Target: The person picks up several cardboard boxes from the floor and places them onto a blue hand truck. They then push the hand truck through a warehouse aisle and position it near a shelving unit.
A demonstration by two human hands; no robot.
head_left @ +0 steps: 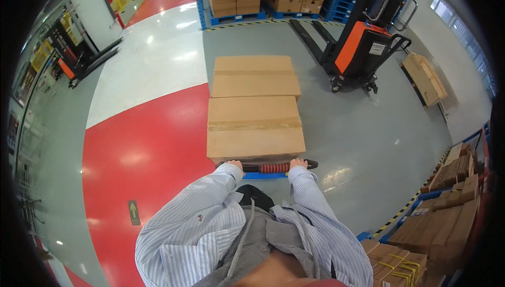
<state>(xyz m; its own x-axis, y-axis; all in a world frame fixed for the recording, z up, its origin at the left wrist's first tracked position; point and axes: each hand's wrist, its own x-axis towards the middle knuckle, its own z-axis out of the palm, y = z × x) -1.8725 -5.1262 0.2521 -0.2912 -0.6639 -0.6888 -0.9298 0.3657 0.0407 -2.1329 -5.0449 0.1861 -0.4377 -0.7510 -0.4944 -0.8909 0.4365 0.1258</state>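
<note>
Both my hands grip a black push handle (251,168) with a red-and-black wrapped section at its middle. My left hand (235,164) holds it toward the left end, and my right hand (298,163) toward the right. Just beyond the handle stands a taped cardboard carton (255,139), with a second carton (254,66) directly behind it. Below the handle, a strip of the cart's blue base (264,176) shows; the wheels and the rest of the base are hidden.
A black-and-orange pallet stacker (355,50) stands ahead right, its forks pointing forward-left. Cartons on blue pallets (237,19) are ahead. Flattened cardboard (442,216) fills a rack at right. A wooden crate (426,78) sits by the wall. Another stacker (75,62) is far left, beyond a red-and-white walkway (146,137).
</note>
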